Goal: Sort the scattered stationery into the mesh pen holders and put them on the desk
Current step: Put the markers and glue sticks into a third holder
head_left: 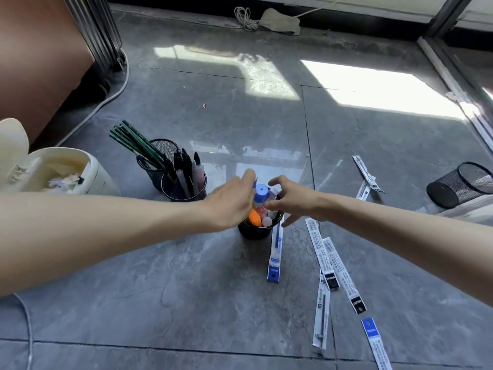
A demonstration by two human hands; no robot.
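A black mesh pen holder point(254, 232) stands on the grey floor, filled with a blue-capped item point(261, 193), an orange piece point(254, 218) and pink pieces. My left hand point(231, 201) reaches over its left rim, fingers pinching a thin blue packet beside the blue cap. My right hand point(291, 198) hovers over the right rim, fingers spread. Two more mesh holders stand at the left: one with green pencils point(154, 161), one with pens point(184, 182). A fourth mesh holder point(461, 184) lies tipped over at the right.
Several packaged pen refills lie scattered on the floor: one blue-labelled point(275, 256) by the holder, others point(334, 265) to the right and far right point(366, 173). A cream waste bin point(66, 172) stands at the left. A brown cabinet point(40, 54) and cables lie behind.
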